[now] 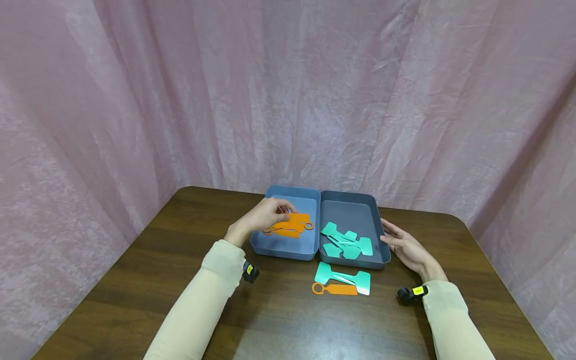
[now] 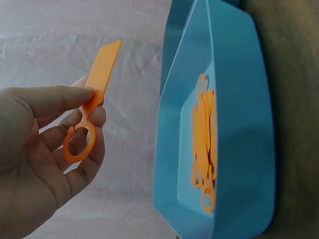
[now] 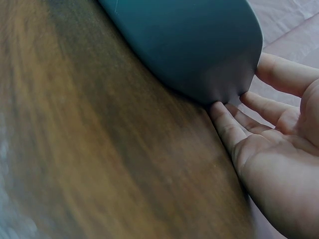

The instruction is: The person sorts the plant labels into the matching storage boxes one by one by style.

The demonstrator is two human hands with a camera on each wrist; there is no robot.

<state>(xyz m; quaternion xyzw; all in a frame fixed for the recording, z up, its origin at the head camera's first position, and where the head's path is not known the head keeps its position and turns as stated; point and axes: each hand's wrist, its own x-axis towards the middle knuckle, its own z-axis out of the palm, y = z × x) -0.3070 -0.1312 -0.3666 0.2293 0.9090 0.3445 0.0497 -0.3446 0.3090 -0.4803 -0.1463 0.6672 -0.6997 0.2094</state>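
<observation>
My left hand [image 1: 266,214] pinches an orange ring-ended tag [image 2: 103,62] between thumb and fingers, above the blue tray [image 1: 283,253]. The tag's hooked ring hangs down beside the curled fingers in the left wrist view. Below it, several like orange tags [image 2: 203,134] lie piled in the blue tray. My right hand [image 1: 407,251] rests against the right side of the dark grey tray [image 1: 346,206], its fingertips touching the outer wall with the fingers extended. Inside that tray, several teal T-shaped tags [image 1: 365,246] lie in an overlapping heap.
On the brown wooden table [image 1: 288,320], in front of the dark tray, lie teal T-shaped tags [image 1: 362,282] and an orange ring-ended tag [image 1: 342,289]. The two trays stand side by side near the back edge. A pink curtain [image 1: 288,100] hangs behind the table.
</observation>
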